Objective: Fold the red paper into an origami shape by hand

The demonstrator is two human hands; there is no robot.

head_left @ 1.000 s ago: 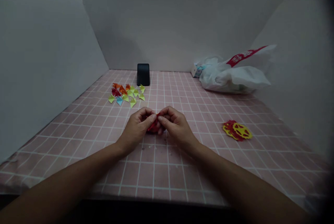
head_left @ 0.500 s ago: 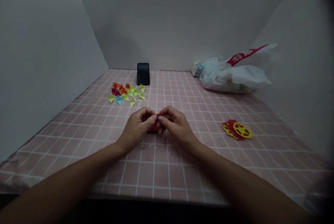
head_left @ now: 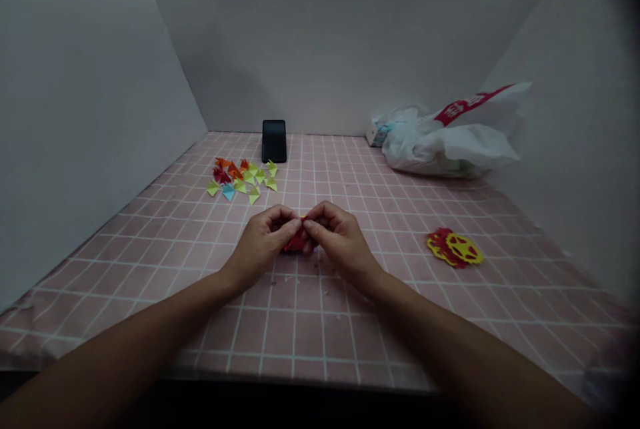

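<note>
A small red piece with a bit of yellow at its top edge, perhaps paper (head_left: 295,243), is pinched between my two hands over the middle of the table. My left hand (head_left: 267,234) grips it from the left with thumb and fingertips. From the right, my right hand (head_left: 336,234) pinches it too, the thumbs almost meeting. My fingers cover most of the piece, so its full shape is hidden.
Several folded paper pieces (head_left: 239,185) in yellow, orange, red and blue lie at the back left. Behind them a black phone (head_left: 274,141) leans upright. Red and yellow cut-out shapes (head_left: 463,249) lie to the right. A white plastic bag (head_left: 445,149) rests against a small box (head_left: 374,133).
Both hands keep nearly the same place and hold on the red piece. Only a very slight shift of the fingers shows.
</note>
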